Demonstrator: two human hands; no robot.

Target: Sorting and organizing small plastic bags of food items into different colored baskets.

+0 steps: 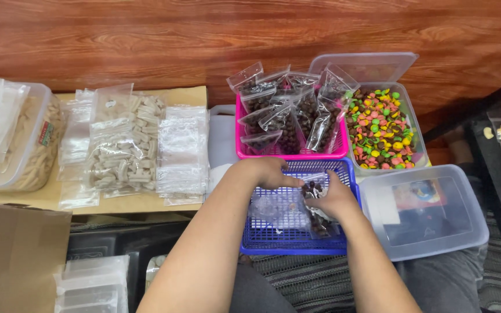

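I see both of my hands down in the blue basket (297,243), which sits close to my lap. My right hand (336,196) pinches a small clear bag of dark brown candy balls (318,215) near the right side of the basket; the fingers are curled tight on the bag's top. My left hand (269,173) rests at the far edge of the blue basket with its fingers bent down, touching the top of the same bag, but I cannot tell if it grips. An empty clear bag (271,206) lies flat in the basket just left of it.

Right of the basket stands an empty clear tub (465,232). Behind the blue basket is a pink basket (291,153) full of filled candy bags (288,110). Next to it on the right is an open tub of colourful candy buttons (381,130).

Far to the left, on brown cardboard (189,94), lie bags of pale stick snacks (120,148) and a pile of empty zip bags (182,150).
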